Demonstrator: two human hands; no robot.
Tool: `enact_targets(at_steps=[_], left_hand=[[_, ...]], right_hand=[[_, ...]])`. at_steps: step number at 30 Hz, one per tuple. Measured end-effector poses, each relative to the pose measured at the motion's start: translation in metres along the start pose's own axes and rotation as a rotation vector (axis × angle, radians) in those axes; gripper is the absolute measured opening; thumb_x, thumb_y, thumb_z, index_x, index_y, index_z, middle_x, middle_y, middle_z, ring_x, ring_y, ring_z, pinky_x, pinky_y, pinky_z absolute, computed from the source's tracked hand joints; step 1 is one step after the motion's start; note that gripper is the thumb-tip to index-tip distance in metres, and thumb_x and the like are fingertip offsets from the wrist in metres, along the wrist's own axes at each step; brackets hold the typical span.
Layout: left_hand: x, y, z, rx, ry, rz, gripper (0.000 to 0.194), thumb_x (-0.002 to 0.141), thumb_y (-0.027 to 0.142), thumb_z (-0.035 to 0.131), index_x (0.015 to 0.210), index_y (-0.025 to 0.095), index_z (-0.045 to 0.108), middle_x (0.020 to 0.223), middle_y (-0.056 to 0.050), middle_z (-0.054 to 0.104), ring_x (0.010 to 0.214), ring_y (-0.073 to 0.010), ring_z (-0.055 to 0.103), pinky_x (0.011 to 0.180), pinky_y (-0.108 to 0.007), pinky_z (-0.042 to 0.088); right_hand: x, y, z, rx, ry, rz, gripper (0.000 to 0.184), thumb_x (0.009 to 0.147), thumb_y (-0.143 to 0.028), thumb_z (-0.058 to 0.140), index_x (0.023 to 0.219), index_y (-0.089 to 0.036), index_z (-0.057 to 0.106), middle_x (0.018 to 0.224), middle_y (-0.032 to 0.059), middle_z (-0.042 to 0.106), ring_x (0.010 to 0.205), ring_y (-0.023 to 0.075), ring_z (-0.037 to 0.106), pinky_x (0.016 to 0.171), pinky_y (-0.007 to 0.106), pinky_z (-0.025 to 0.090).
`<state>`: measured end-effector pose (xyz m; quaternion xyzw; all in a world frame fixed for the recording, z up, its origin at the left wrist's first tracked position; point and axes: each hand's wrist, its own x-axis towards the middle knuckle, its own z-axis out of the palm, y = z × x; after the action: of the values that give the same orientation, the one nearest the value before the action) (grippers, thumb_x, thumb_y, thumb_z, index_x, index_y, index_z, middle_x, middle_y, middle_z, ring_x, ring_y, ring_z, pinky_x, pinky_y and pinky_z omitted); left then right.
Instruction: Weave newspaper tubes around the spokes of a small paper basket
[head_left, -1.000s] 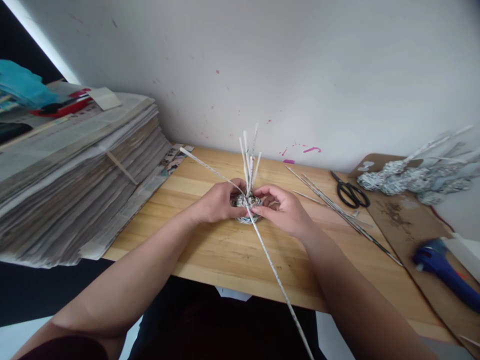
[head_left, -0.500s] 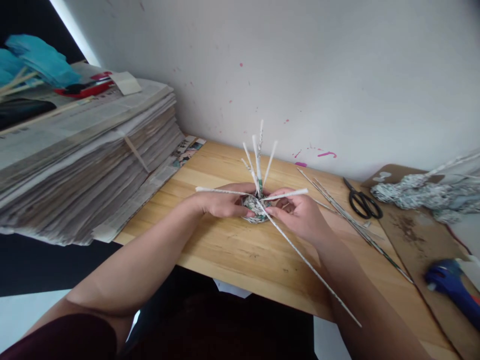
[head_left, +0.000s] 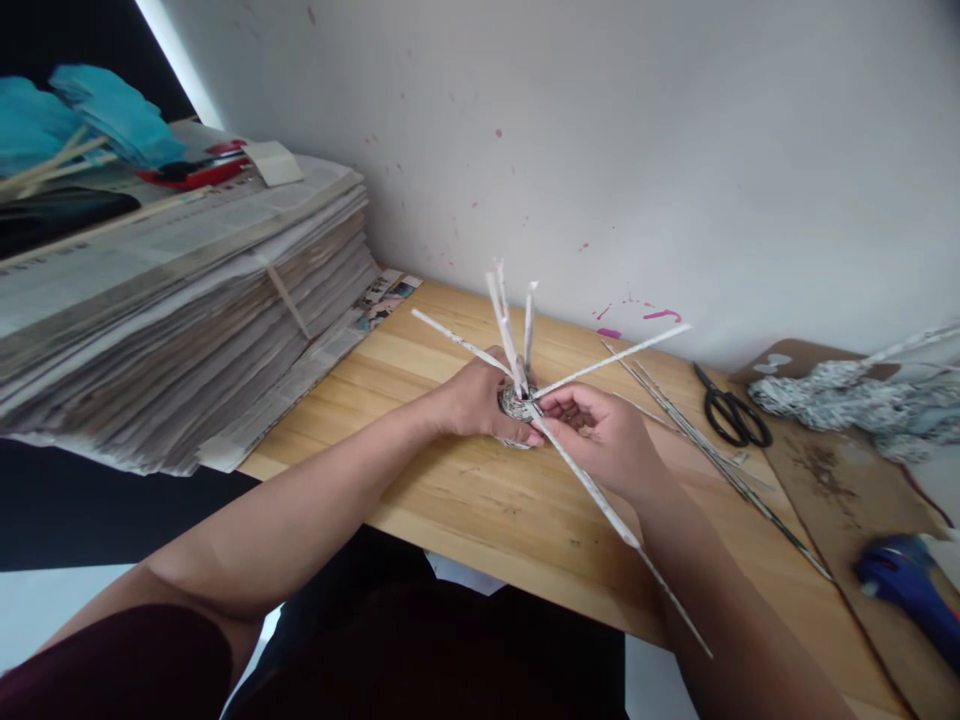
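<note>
A small round woven piece of rolled newspaper (head_left: 516, 402) stands on the wooden table (head_left: 480, 500). Several paper sticks (head_left: 507, 325) rise and fan out from its middle. My left hand (head_left: 480, 398) is wrapped round its left side, thumb along the near edge. My right hand (head_left: 592, 425) pinches at its right side, where a long paper strand (head_left: 589, 487) leaves the weave and slants down over the table edge toward me. The fingertips of the right hand are partly hidden, so what exactly they pinch there is hard to see.
On the left rises a tied newspaper stack (head_left: 195, 320) bearing blue plastic (head_left: 112, 110) and a red-handled tool (head_left: 191, 178). To the right lie loose paper sticks (head_left: 705, 450), black scissors (head_left: 731, 410), braided paper (head_left: 817, 385), cardboard (head_left: 840, 480) and a blue glue gun (head_left: 904, 585).
The woven piece has turned in my hands, so its upright sticks point differently. My left hand has shifted its grip, with the thumb now further across the near edge.
</note>
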<state>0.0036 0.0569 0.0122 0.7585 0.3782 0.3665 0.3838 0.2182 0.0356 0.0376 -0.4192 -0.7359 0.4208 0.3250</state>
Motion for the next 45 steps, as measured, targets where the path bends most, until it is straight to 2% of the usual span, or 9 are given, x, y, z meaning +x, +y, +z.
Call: enact_targets(at_steps=[3, 7, 10, 13, 23, 30, 37, 41, 45], left_hand=[[-0.001, -0.002, 0.004, 0.026, 0.058, -0.033, 0.067, 0.053, 0.052, 0.098, 0.099, 0.017, 0.063, 0.089, -0.002, 0.065, 0.079, -0.0182, 0.059, 0.073, -0.032, 0.050], [-0.001, 0.000, 0.000, -0.039, -0.010, 0.000, 0.072, 0.058, 0.047, 0.098, 0.113, 0.019, 0.061, 0.100, -0.005, 0.069, 0.091, -0.0232, 0.065, 0.083, -0.038, 0.054], [-0.001, 0.004, -0.010, -0.106, -0.213, 0.104, 0.050, 0.073, 0.034, 0.089, 0.115, 0.020, 0.068, 0.116, -0.009, 0.071, 0.110, -0.0264, 0.067, 0.100, -0.041, 0.054], [-0.001, 0.006, -0.015, -0.157, -0.293, 0.081, 0.034, 0.079, 0.026, 0.081, 0.112, 0.021, 0.073, 0.113, -0.007, 0.073, 0.108, -0.0244, 0.069, 0.097, -0.039, 0.056], [0.001, 0.004, -0.014, -0.099, -0.275, 0.076, 0.031, 0.078, 0.038, 0.085, 0.100, 0.018, 0.075, 0.085, -0.003, 0.071, 0.076, -0.0173, 0.064, 0.073, -0.031, 0.052], [0.001, -0.001, -0.009, 0.140, -0.115, 0.129, 0.052, 0.066, 0.050, 0.094, 0.106, 0.023, 0.076, 0.098, -0.005, 0.069, 0.101, -0.0253, 0.060, 0.090, -0.036, 0.048], [-0.001, 0.003, -0.010, 0.040, -0.207, 0.109, 0.062, 0.071, 0.046, 0.092, 0.121, 0.018, 0.067, 0.117, -0.010, 0.069, 0.108, -0.0269, 0.063, 0.095, -0.040, 0.050], [-0.006, 0.008, -0.016, -0.077, -0.301, 0.050, 0.058, 0.081, 0.035, 0.084, 0.132, 0.021, 0.060, 0.124, -0.009, 0.071, 0.109, -0.0238, 0.068, 0.095, -0.037, 0.052], [-0.005, 0.009, -0.012, -0.041, -0.202, 0.016, 0.057, 0.074, 0.036, 0.089, 0.122, 0.019, 0.064, 0.110, -0.005, 0.074, 0.096, -0.0202, 0.069, 0.086, -0.033, 0.052]], right_hand=[[0.000, -0.002, 0.001, -0.116, 0.040, -0.055, 0.009, 0.090, -0.030, 0.070, 0.095, -0.023, 0.073, 0.091, 0.0046, 0.079, 0.077, 0.0182, 0.073, 0.073, 0.033, 0.060], [0.001, -0.004, -0.001, -0.231, 0.055, -0.114, 0.008, 0.093, -0.028, 0.067, 0.095, -0.025, 0.074, 0.095, 0.0044, 0.079, 0.084, 0.0203, 0.073, 0.078, 0.035, 0.058], [0.001, 0.000, -0.003, -0.245, 0.048, -0.123, 0.010, 0.095, -0.031, 0.065, 0.097, -0.024, 0.072, 0.096, 0.0048, 0.078, 0.084, 0.0200, 0.073, 0.076, 0.034, 0.058], [0.000, 0.004, -0.004, -0.252, 0.027, -0.116, 0.012, 0.097, -0.033, 0.063, 0.098, -0.023, 0.071, 0.094, 0.0043, 0.077, 0.078, 0.0179, 0.071, 0.073, 0.033, 0.057], [-0.005, -0.005, -0.003, -0.176, 0.077, -0.121, 0.009, 0.095, -0.031, 0.066, 0.097, -0.023, 0.070, 0.088, 0.0044, 0.075, 0.076, 0.0174, 0.068, 0.067, 0.032, 0.054], [-0.002, -0.002, -0.004, -0.264, 0.065, -0.260, 0.013, 0.097, -0.022, 0.062, 0.105, -0.023, 0.072, 0.099, 0.0059, 0.078, 0.080, 0.0178, 0.072, 0.067, 0.031, 0.055], [0.002, 0.004, -0.008, -0.335, 0.121, -0.478, 0.020, 0.094, -0.010, 0.062, 0.100, -0.023, 0.076, 0.098, 0.0048, 0.080, 0.088, 0.0177, 0.075, 0.079, 0.032, 0.059], [0.002, 0.004, -0.010, -0.364, 0.103, -0.482, 0.020, 0.092, -0.009, 0.064, 0.100, -0.022, 0.077, 0.098, 0.0057, 0.081, 0.089, 0.0185, 0.076, 0.079, 0.031, 0.060], [0.002, 0.007, -0.010, -0.320, 0.094, -0.417, 0.018, 0.092, -0.013, 0.065, 0.101, -0.023, 0.077, 0.098, 0.0050, 0.081, 0.090, 0.0201, 0.077, 0.080, 0.033, 0.061]])
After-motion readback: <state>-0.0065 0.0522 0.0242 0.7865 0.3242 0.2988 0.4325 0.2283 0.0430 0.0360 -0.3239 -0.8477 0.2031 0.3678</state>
